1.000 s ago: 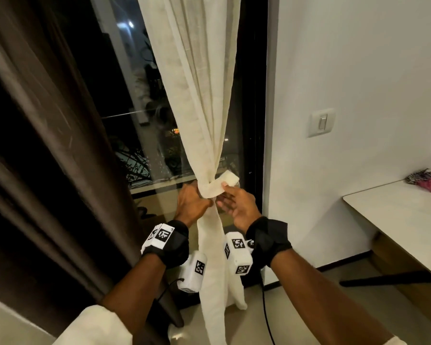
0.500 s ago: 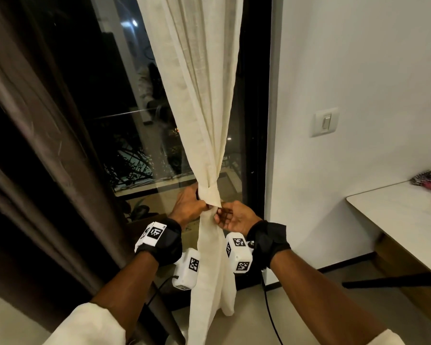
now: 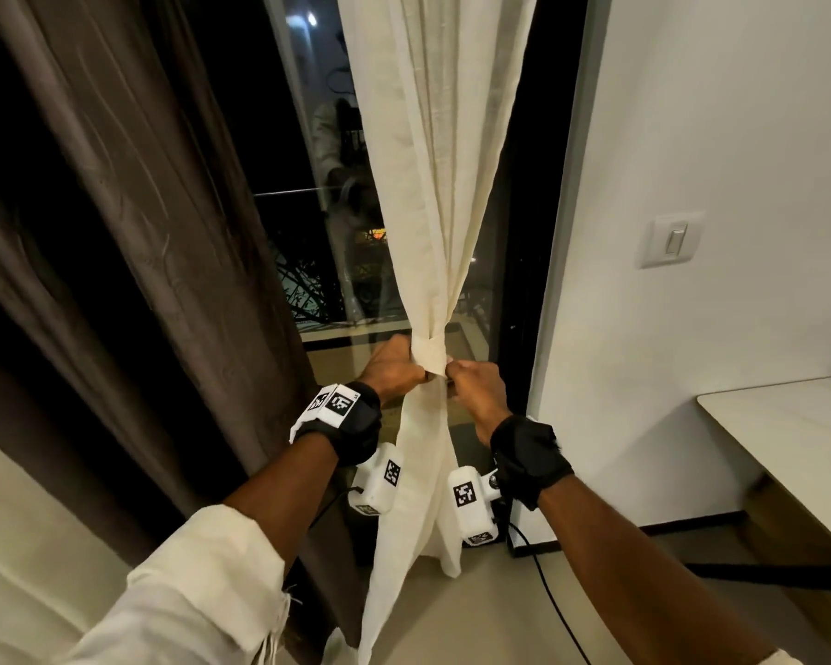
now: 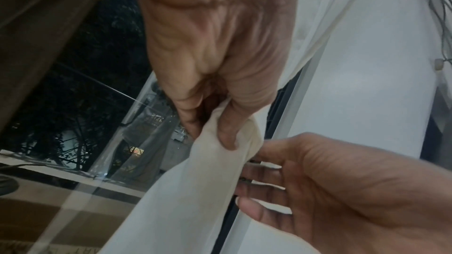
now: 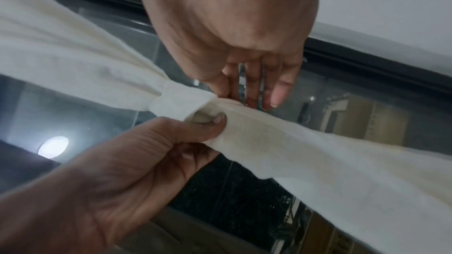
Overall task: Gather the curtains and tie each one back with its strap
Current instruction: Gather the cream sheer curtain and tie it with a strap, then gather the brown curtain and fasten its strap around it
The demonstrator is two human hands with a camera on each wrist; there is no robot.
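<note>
Cream curtain (image 3: 433, 184) hangs vertically between our hands, strap (image 3: 429, 353) banding it crosswise. Our left hand (image 3: 394, 371) pinches the strap's lower edge; our right hand (image 3: 473, 381), equally near, seems merely to touch it, fingers straight.

Worn equipment, both forearms.
Each wrist carried a black band (image 3: 353, 431) with a white camera block (image 3: 471, 506) bearing black-and-white square markers; cream sleeves (image 3: 202, 592) were rolled back; a black cable (image 3: 555, 607) trailed at 6 o'clock.

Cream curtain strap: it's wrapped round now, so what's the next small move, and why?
Probably fasten the strap ends before letting go. It already bands the gathered cream curtain, but the left hand pinches fabric at it and the right hand's fingers reach behind; no fastening shows.
</note>
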